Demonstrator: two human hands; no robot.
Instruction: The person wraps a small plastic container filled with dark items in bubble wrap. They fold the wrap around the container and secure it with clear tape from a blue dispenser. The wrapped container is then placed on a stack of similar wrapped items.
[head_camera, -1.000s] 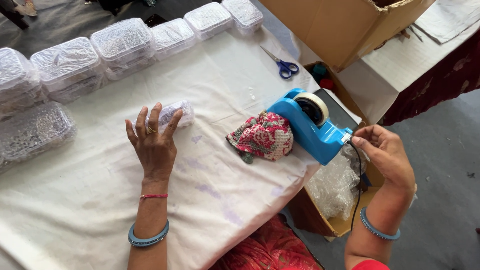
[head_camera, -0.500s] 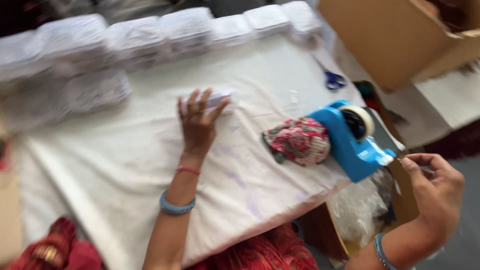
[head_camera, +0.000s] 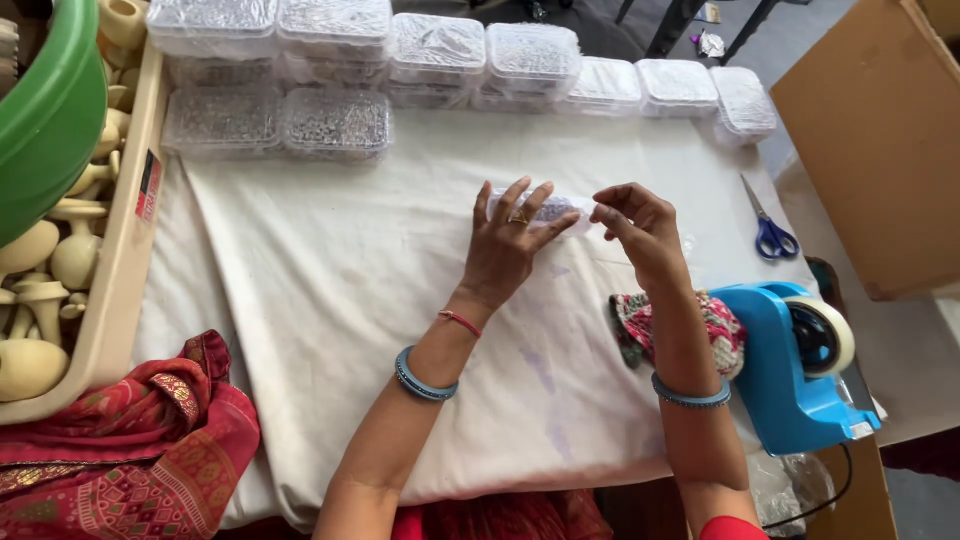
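Observation:
My left hand lies flat with spread fingers on a small clear plastic packet on the white cloth. My right hand hovers at the packet's right end, its thumb and fingertips pinched together; a strip of clear tape between them is too faint to confirm. A blue tape dispenser with a tape roll stands near the table's right edge, behind my right forearm. Beside it lies a bundle of floral cloth.
Several clear lidded boxes of small pieces line the table's far edge. Blue-handled scissors lie at the right, by a cardboard box. A beige tray of pale wooden shapes and a green tub stand at the left.
My right hand has left the tape dispenser and come across to the packet's right end. The view has swung left; my left hand has stayed pressed on the packet.

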